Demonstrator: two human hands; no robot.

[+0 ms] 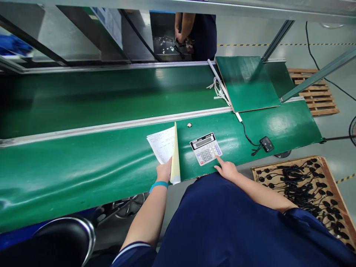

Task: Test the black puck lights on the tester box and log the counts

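My left hand [164, 171], with a teal band at the wrist, is closed on the lower edge of a notepad [162, 142]. The pad stands partly open, its written white sheets to the left and a yellowish cover [175, 157] to the right. Beside it a grey calculator [206, 148] with a black top lies slightly turned on the green bench. My right hand [227, 169] is at the calculator's lower right corner, index finger stretched onto the keys and thumb apart. It holds nothing. Behind the calculator lies a small light-coloured part [189, 125].
A black adapter box [266, 144] with a cable lies right on the green bench [83, 163]. Farther back are a green board [247, 83] and a white tube [219, 81]. A tray of black corded parts [297, 181] stands at right, a stool [63, 237] at left. A co-worker's hands [180, 35] show beyond.
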